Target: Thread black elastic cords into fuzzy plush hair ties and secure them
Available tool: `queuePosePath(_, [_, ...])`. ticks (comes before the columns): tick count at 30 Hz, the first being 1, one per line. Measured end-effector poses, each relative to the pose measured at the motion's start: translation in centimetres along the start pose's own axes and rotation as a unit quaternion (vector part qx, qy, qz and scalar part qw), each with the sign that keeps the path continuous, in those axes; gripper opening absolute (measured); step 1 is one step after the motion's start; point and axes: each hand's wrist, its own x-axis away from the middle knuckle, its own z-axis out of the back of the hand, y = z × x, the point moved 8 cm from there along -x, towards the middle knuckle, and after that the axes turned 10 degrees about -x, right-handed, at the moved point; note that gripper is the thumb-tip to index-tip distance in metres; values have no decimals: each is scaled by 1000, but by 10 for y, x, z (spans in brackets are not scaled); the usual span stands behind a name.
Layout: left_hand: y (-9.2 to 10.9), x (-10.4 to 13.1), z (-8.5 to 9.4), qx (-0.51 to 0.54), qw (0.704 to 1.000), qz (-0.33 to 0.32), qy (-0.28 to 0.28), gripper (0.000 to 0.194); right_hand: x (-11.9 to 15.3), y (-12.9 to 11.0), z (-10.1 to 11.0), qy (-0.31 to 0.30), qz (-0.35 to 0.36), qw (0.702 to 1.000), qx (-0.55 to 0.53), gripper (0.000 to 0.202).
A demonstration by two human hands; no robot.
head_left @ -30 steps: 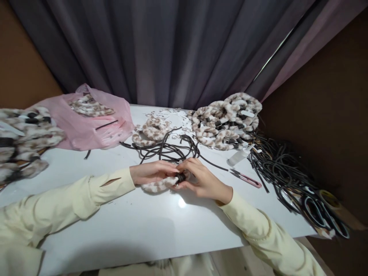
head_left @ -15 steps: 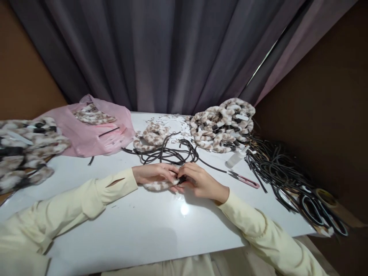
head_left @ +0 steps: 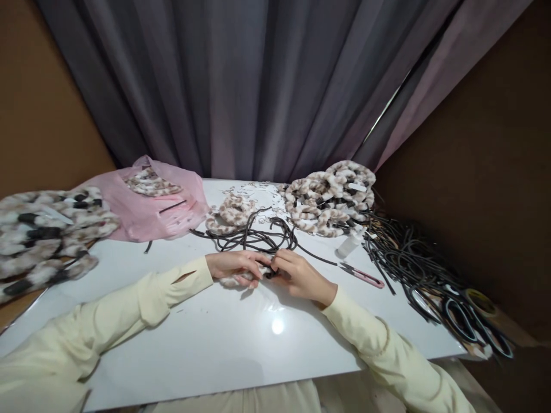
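My left hand is closed around a brown-and-white furry tube, whose pale end shows below the fingers. Against it, my right hand pinches a dark part at the tube's other end, between both sets of fingertips. What exactly the right fingers grip is partly hidden. Just beyond the hands lies a loose tangle of dark cords. Behind the cords rests another furry ring of the same spotted material.
Small thread snips and a small clear bottle lie to the right. Piled furry rings stand behind them, black cords at the right edge. On the left are a pink plastic bag and more furry pieces.
The view has shifted slightly, so the table sits lower. Both hands stay together at the furry tube; the left fingers have closed over more of it, and less of the tube shows.
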Motion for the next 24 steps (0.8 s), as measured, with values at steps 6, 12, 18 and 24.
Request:
queuePosePath(6, [1,0,2,-9,1000,-6,17,42,1,-5,2,6,20,998,63,3])
queuePosePath(12, [1,0,0,1,1000,-8,3,33,1,-11,6,15,34,998,52,16])
queuePosePath(18, [6,2,-7,16,1000,-15,-20,30,11,-22,39,211,62,974,52,23])
queuePosePath(24, [5,2,-4,5,1000,-28,-13,25,4,-19,32,145,28,989,17,15])
